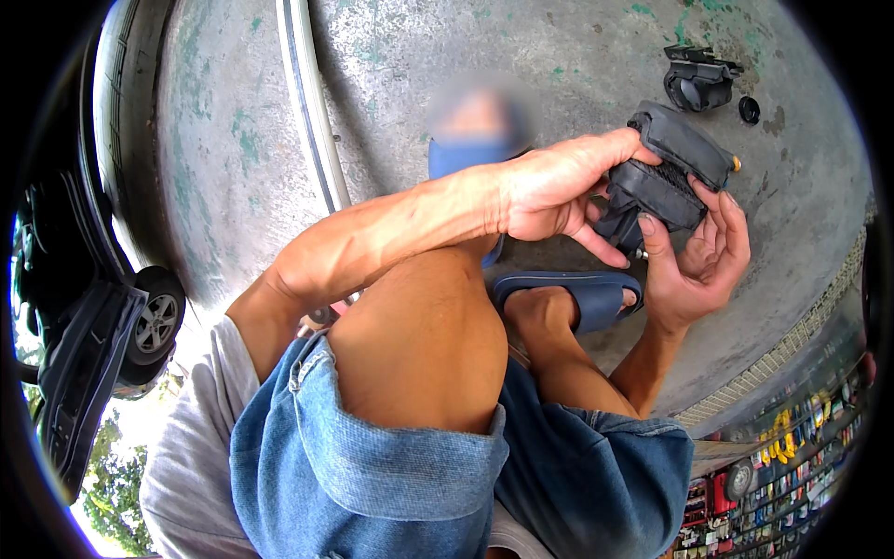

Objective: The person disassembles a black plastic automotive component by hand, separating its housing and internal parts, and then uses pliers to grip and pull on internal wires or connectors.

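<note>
Both hands are on a black, two-part plastic unit held above the floor. Its dark grey padded-looking upper block has a small orange tip at one end, and a textured band lies between the two parts. My left hand grips it from the left, thumb across the upper block and a finger stretched out below. From the lower right, my right hand pinches it, with its thumb against the lower part and fingertips near the upper block. What kind of unit it is I cannot make out.
Farther right on the grey concrete floor lie a black plastic housing and a round black cap. A pale rail runs across the floor at left. Beyond it stands a dark car. Crowded shelves fill the lower right.
</note>
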{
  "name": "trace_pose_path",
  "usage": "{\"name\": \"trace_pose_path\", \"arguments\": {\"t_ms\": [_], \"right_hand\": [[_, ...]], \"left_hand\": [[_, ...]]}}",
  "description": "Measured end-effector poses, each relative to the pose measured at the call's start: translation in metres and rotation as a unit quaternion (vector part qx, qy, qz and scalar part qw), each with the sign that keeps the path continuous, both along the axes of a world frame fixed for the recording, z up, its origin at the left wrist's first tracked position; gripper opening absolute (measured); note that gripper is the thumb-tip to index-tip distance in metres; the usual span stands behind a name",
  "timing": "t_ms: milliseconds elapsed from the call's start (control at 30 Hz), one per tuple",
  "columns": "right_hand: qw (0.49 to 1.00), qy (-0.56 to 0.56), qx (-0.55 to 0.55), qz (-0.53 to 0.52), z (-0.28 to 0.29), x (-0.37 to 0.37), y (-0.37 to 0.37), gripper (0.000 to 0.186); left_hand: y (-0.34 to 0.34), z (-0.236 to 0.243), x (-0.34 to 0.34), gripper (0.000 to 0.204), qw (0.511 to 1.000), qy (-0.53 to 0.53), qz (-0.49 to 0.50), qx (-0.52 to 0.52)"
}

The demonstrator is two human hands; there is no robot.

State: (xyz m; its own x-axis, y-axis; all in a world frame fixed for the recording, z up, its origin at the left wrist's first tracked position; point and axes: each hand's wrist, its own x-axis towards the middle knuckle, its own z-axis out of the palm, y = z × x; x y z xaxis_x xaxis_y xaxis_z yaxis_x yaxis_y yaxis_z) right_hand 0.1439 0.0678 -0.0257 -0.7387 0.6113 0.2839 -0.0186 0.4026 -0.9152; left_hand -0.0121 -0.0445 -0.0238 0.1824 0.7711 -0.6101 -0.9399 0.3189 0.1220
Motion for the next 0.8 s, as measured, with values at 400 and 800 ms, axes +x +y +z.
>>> {"name": "trace_pose_path", "arguments": {"t_ms": [400,800], "right_hand": [[0.999,-0.023,-0.048,-0.006,-0.0016,0.0087,0.0002,0.080],[0.999,-0.021,-0.039,-0.008,0.0034,0.0004,-0.0051,0.087]], "left_hand": [[-0.0006,0.0046,-0.0004,0.041,0.999,0.036,-0.029,-0.022],[0.0021,0.0062,-0.0021,0.043,0.998,0.040,-0.045,0.009]]}}
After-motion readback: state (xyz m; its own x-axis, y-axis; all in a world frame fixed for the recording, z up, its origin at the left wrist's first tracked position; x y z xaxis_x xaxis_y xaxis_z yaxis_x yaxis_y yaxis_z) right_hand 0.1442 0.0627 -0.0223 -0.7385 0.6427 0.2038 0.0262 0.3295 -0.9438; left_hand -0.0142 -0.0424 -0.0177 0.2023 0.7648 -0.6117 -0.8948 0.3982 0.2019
